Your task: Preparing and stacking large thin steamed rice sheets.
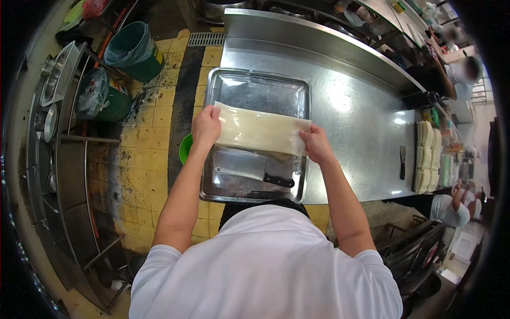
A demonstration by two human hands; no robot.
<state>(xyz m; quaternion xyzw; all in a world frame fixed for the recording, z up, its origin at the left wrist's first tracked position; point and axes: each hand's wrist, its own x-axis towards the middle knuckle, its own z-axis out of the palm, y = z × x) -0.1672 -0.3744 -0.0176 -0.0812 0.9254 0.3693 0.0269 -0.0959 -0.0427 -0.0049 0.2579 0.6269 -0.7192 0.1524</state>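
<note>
A thin, pale, glossy sheet, possibly a noodle or dough sheet, is stretched between my two hands above a metal tray. My left hand pinches its left end at the upper corner. At the opposite end, my right hand grips the edge between thumb and fingers. Just below the sheet, a cleaver lies flat in the tray, its black handle to the right. Part of the tray floor is hidden behind the sheet.
The tray sits on a steel table with a raised back edge. A scraper and stacked pale folded pieces lie at the right. Beneath my left arm shows a green container. Lined bins stand left on yellow tiles. Several people are at the far right.
</note>
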